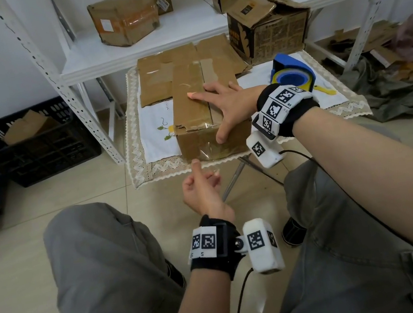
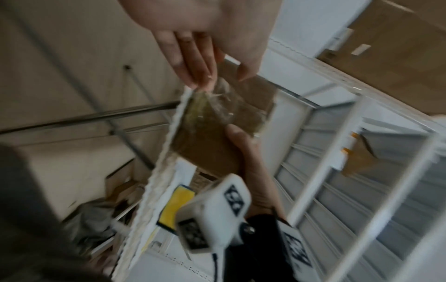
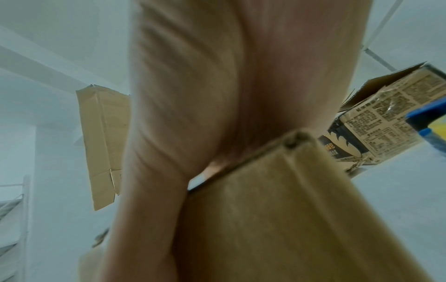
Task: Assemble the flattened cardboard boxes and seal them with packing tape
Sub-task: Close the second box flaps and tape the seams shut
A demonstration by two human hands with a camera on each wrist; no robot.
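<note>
A: The cardboard box sits at the small table's near edge. The right hand lies flat on its top, fingers spread, thumb over the front edge. Press the tape down the seam.

B: And the left hand?

A: Below the edge, loosely curled; whether it pinches the tape tail, I cannot tell. The tape dispenser sits right; flattened cardboard crowds behind.

The right hand covers part of the box top, and up close its palm blots out most of the wrist view. The left hand is blurred; whether it pinches the tape is unclear.
</note>
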